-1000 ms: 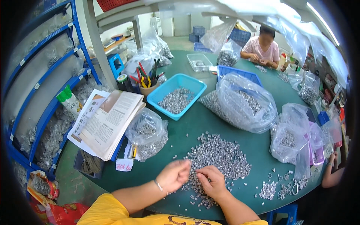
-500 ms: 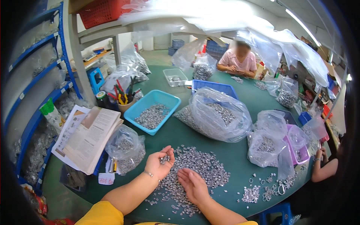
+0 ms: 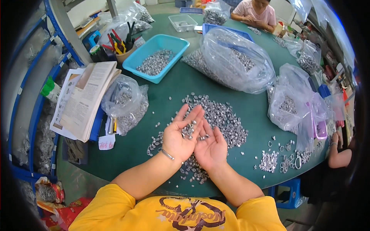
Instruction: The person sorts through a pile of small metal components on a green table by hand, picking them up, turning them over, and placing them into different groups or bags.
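My left hand (image 3: 178, 141) is palm up and lightly cupped, holding several small, rounded silver metal pieces (image 3: 189, 129) on its fingers and palm. Beside it, touching its edge, my right hand (image 3: 212, 151) lies palm up with fingers stretched out. One or two pieces show by the right fingers where the hands meet. Both hands are over a loose pile of the same metal pieces (image 3: 229, 125), spread on the green table (image 3: 162, 106). The hands and wrists hide part of the pile.
A turquoise tray (image 3: 154, 79) of metal pieces stands ahead, left of a big clear bag (image 3: 246, 79). Papers (image 3: 86, 98) and a smaller bag (image 3: 125, 104) lie left. Rings (image 3: 287, 163) lie right. One person (image 3: 256, 13) sits across; another's arm (image 3: 339, 156) shows at right.
My view has tipped downward. My left hand has unfolded from a curl around the pieces and turned palm up. My right hand has turned palm up and come against it.
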Tool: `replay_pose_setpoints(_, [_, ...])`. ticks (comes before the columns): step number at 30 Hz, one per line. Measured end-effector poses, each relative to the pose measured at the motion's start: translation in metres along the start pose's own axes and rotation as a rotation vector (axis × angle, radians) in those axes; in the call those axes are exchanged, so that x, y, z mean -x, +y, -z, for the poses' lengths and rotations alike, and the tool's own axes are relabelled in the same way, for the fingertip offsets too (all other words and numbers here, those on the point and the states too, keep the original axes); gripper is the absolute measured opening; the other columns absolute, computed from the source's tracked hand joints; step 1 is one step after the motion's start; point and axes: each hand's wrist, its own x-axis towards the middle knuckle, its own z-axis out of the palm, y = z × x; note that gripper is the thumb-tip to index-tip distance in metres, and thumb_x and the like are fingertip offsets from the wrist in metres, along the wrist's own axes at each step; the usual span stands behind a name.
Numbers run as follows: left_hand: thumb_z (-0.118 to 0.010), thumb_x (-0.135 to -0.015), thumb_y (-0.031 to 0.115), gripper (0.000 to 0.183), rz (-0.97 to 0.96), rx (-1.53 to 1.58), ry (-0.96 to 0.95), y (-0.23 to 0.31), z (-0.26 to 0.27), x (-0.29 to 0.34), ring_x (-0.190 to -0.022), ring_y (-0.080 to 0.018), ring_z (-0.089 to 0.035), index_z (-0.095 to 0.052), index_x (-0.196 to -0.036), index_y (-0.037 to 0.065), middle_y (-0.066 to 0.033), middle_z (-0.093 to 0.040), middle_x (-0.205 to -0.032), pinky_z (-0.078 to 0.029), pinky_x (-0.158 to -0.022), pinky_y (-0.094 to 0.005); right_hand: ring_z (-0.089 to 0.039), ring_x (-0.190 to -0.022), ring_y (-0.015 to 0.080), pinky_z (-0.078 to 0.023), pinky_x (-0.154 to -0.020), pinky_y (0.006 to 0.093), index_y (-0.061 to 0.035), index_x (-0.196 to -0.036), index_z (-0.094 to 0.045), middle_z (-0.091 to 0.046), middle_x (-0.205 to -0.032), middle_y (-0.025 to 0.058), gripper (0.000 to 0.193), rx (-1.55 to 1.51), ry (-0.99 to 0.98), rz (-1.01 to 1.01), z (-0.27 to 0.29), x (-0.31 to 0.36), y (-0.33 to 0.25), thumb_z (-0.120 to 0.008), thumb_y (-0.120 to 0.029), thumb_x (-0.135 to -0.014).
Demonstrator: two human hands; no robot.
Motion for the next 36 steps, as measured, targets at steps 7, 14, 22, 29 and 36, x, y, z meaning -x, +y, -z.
replay_pose_setpoints(7, [-0.036,-0.070,-0.002,0.058,-0.123,-0.106,-0.083,-0.012,-0.012,0.003,-0.120,-0.0296,-0.039,-0.033,-0.128,0.003,-0.0183,-0.044,-0.125,-0.030,-0.101,-0.0385,-0.042,-0.113,0.0226,-0.029,-0.101,0.0348,0.0047,-0.120,-0.041,-0.048,-0.117,0.0138,0.046,-0.030,0.001,0.004,0.002,0.001,-0.004,-0.030,-0.030,-0.092])
replay_pose_setpoints(14, [-0.034,-0.072,-0.004,0.050,-0.333,-0.501,-0.236,-0.019,-0.015,0.008,-0.107,-0.0213,-0.049,-0.040,-0.122,-0.005,-0.0201,-0.049,-0.120,-0.038,-0.088,-0.0282,-0.040,-0.116,0.0273,-0.027,-0.102,0.0385,0.0042,-0.115,-0.045,-0.046,-0.121,0.0150,0.045,0.058,0.056,-0.083,-0.006,0.004,-0.002,-0.033,-0.032,-0.091])
replay_pose_setpoints(22, [-0.043,-0.079,-0.003,0.035,-0.493,-0.566,-0.194,-0.003,-0.016,0.031,-0.091,-0.0163,-0.055,-0.048,-0.113,-0.002,-0.0136,-0.057,-0.103,-0.044,-0.078,-0.0263,-0.052,-0.074,0.0165,-0.048,-0.064,0.0251,0.0002,-0.101,-0.049,-0.053,-0.090,0.0102,0.028,0.199,0.276,-0.172,0.001,-0.005,-0.007,-0.044,-0.026,-0.090])
replay_pose_setpoints(29, [-0.043,-0.075,-0.001,0.024,-0.598,-0.483,0.018,0.069,0.027,0.067,-0.067,-0.0120,-0.046,-0.051,-0.097,0.004,-0.0041,-0.050,-0.076,-0.039,-0.059,-0.0232,-0.037,-0.043,0.0058,-0.025,-0.036,0.0173,-0.0152,-0.074,-0.049,-0.045,-0.059,-0.0041,0.025,0.580,-0.010,0.365,-0.092,-0.051,-0.092,-0.048,-0.035,-0.089])
replay_pose_setpoints(36, [-0.044,-0.076,-0.001,0.017,-0.579,-0.604,0.049,0.077,0.041,0.086,-0.064,-0.0116,-0.048,-0.052,-0.091,0.001,-0.0066,-0.053,-0.077,-0.039,-0.055,-0.0212,-0.049,-0.098,0.0158,-0.040,-0.081,0.0267,0.0039,-0.109,-0.052,-0.055,-0.108,0.0126,0.034,1.399,0.256,0.730,-0.120,-0.155,-0.193,-0.043,-0.022,-0.090])
